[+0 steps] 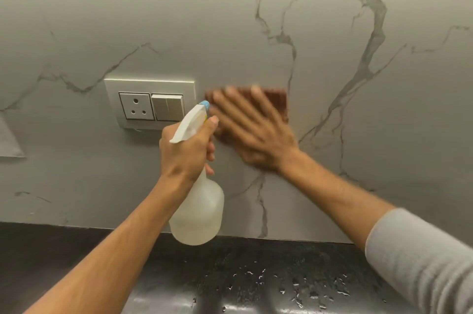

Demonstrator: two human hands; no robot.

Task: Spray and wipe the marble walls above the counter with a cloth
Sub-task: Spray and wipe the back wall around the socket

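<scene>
Head view, facing the marble wall [230, 19], pale grey with darker veins.

Left hand [185, 152]: wrapped around the neck of a spray bottle [198, 211], index finger over the white trigger head. The bottle is translucent, with a blue nozzle tip pointing toward the wall. The bottle hangs below the fist, in front of the wall's lower edge.

Right hand [252, 129]: flat and spread wide, palm pressing a reddish-brown cloth [277, 100] against the wall. The hand is motion-blurred. The cloth shows above and to the right of the fingers, just beside the right edge of the switch plate [151, 103]. The plate holds a three-pin socket and a rocker switch.

Grey sleeve [422, 257] on the right forearm; left forearm bare.

Below the wall: dark counter [64, 249], with water droplets scattered on its right half.
</scene>
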